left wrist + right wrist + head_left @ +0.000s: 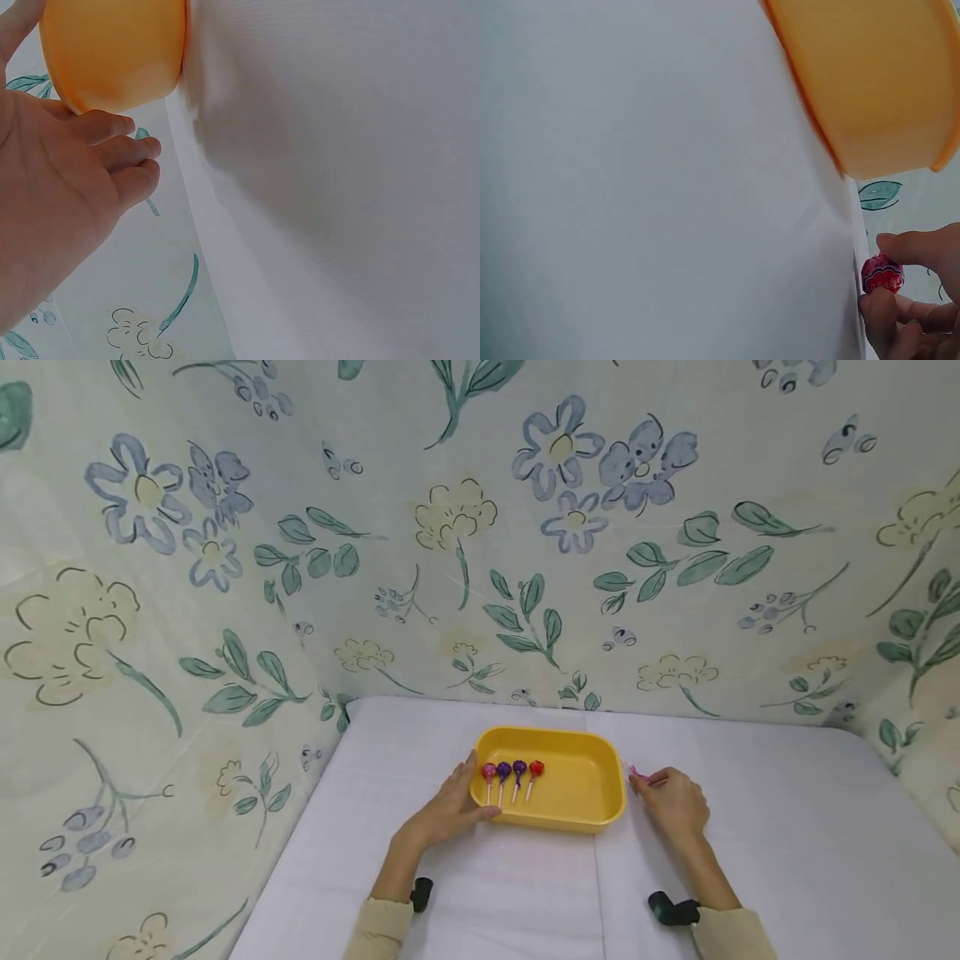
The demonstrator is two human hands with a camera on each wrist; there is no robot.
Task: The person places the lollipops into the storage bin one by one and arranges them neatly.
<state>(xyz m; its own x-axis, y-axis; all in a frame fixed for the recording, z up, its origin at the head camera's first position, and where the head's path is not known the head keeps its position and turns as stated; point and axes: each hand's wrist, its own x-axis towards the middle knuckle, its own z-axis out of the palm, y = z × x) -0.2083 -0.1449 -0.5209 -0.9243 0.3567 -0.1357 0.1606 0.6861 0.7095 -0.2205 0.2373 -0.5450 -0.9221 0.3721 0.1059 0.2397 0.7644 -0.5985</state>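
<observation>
A yellow plastic tray (pixel 577 785) stands on the white-covered table. Inside its left half, several wrapped lollipops (pixel 504 770) with pink, purple and red heads lie in a row, sticks toward the person. My left hand (pixel 448 806) rests against the tray's left end, thumb at the front corner and fingers along the side; in the left wrist view the fingers (pixel 124 150) bend only loosely. Just right of the tray, my right hand (pixel 675 802) pinches a pink-wrapped lollipop (pixel 883 274) between thumb and fingers, apart from the tray wall.
White cloth (pixel 525 885) covers the table around the tray. Behind and at the sides hangs a floral curtain (pixel 480 568). A dark wrist device (pixel 667 908) is by the right wrist, another (pixel 422 893) by the left.
</observation>
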